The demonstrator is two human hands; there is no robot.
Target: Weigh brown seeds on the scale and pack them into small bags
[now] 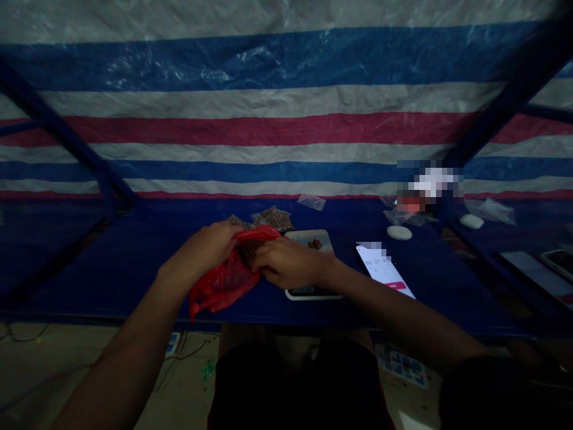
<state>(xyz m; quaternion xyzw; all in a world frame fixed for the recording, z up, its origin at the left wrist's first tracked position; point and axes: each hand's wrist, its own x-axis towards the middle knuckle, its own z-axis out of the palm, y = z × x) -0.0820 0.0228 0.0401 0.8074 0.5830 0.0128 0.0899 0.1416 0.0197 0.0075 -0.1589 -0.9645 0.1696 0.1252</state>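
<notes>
Left grip (210,243): grasping the rim of a crumpled red plastic bag (226,285)
Right grip (293,263): curled at its mouth; cannot tell what it holds
Bag: open between grips, small brown pieces (247,254) inside

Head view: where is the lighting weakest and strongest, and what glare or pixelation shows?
Head view: dim overall, red bag included, lap nearly black; head view: glowing phone looks brightest; head view: pale glare streaks the striped sheet; head view: pixelation hides a patch beyond the phone.

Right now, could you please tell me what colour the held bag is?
The bag is red, best seen in the head view.
</notes>
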